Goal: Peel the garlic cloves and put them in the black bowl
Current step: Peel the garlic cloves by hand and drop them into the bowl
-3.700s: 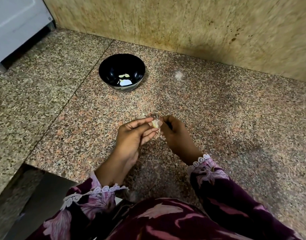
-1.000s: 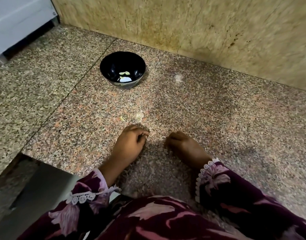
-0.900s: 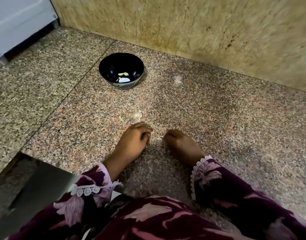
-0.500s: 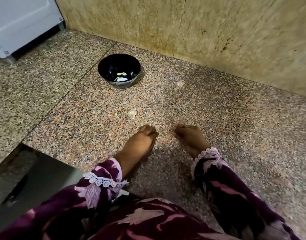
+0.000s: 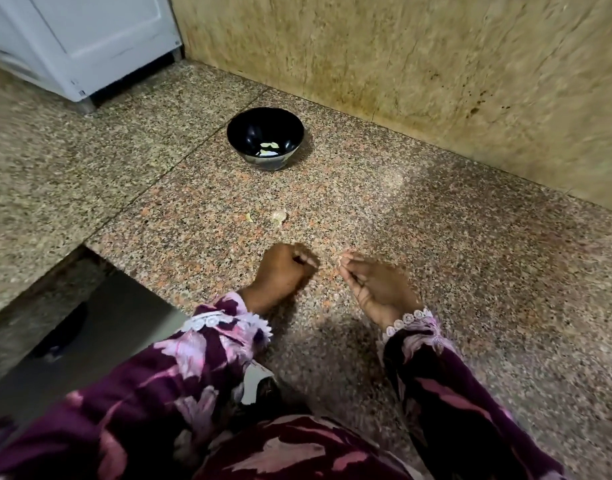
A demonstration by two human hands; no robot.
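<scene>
1. While both hands lie low on the speckled granite counter point(image 5: 436, 209), the glossy round black bowl point(image 5: 265, 138), holding a few pale peeled garlic cloves point(image 5: 268, 148), sits well beyond them.
2. Since 3.7 seconds ago, the hands have parted and lowered.
3. Left hand point(image 5: 284, 271) is curled, contents unclear; right hand point(image 5: 374, 284) pinches a pale scrap point(image 5: 339, 263); papery garlic skin point(image 5: 278, 215) lies just ahead.
</scene>
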